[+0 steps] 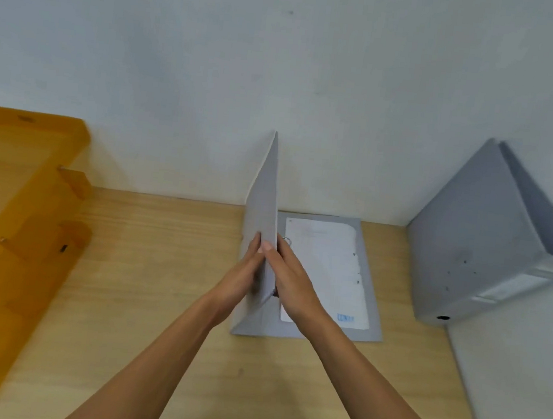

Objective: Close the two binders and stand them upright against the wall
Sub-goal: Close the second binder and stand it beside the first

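Observation:
A grey binder lies open on the wooden desk, its back cover [367, 288] flat with a white punched sheet [328, 260] on it. Its front cover [264, 194] is raised almost vertical, edge-on to me. My left hand [241, 281] presses the cover's left face and my right hand [291, 280] holds its right face, so both hands grip the cover between them. A second grey binder [478, 239] is closed and stands on the desk at the right, leaning into the corner of the walls.
An orange translucent stacked letter tray [14, 231] fills the desk's left side. The pale back wall [180, 77] rises just behind the binder and a side wall [523, 392] bounds the desk [156, 282] on the right.

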